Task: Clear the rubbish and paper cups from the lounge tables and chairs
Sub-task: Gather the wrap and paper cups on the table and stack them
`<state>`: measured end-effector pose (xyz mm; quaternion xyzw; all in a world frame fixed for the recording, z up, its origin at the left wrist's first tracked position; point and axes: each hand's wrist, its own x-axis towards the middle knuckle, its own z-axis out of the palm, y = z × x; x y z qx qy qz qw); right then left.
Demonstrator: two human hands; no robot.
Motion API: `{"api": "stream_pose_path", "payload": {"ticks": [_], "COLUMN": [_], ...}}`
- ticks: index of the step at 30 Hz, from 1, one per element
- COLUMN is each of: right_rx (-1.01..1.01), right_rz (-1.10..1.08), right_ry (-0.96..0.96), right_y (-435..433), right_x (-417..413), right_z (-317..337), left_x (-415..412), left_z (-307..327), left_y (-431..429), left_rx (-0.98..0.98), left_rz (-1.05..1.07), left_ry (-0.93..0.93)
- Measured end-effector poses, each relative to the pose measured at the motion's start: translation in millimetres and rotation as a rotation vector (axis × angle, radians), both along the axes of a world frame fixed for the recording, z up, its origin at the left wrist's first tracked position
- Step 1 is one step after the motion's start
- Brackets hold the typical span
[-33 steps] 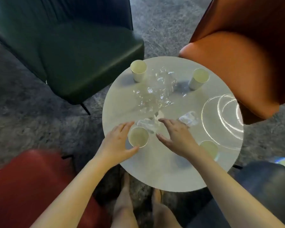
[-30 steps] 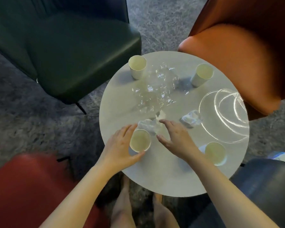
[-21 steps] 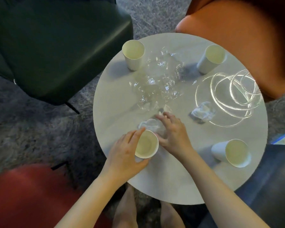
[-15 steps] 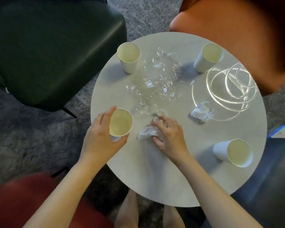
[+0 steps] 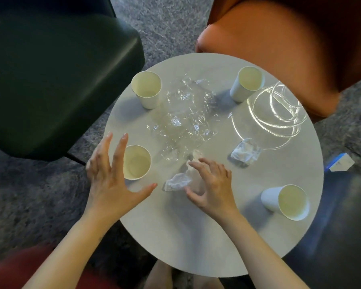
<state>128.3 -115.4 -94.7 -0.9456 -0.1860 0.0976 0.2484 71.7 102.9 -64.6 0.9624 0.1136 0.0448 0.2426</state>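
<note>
Blurred, cut by top and right edges: orange chair (image 5: 279,49). Partly hidden under right hand (image 5: 214,189): crumpled wrapper (image 5: 175,182).

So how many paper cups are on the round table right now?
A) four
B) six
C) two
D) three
A: the round table holds four paper cups, namely the far-left cup, the far-right cup, the near-left cup and the near-right cup.

White cups (image 5: 136,162), pale grey table (image 5: 196,236)
</note>
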Motion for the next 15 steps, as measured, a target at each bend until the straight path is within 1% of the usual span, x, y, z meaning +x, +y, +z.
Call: {"api": "stream_pose_path", "payload": {"ticks": [2, 4, 6, 8, 10, 12, 14, 15], "right_rx": [0.039, 0.046, 0.001, -0.118, -0.196, -0.199, -0.207, -0.199], "right_rz": [-0.063, -0.170, -0.302, -0.369, -0.392, -0.408, -0.401, -0.393], "right_ry": [-0.057, -0.105, -0.093, -0.025, 0.038, 0.074, 0.072, 0.054], "right_y": [-8, -17, -28, -40, -50, -55, -56, -55], "right_x": [5, 15, 28, 39, 46, 45, 38, 33], "right_z": [8, 12, 10, 1, -8, -15, -20, -21], "left_x": [9, 21, 31, 35, 37, 36, 34, 32], "left_z": [16, 28, 31, 26, 14, -2, -18, -24], "left_y": [-8, -22, -42, -62, -78, -89, -94, -95], "left_rx": [0.083, 0.126, 0.112, 0.080, 0.110, 0.178, 0.179, 0.188], "left_rz": [-0.105, -0.197, -0.299, -0.401, -0.495, -0.567, -0.557, -0.543], "left_ry": [-0.133, -0.249, -0.273, -0.184, -0.030, 0.138, 0.305, 0.349]}}
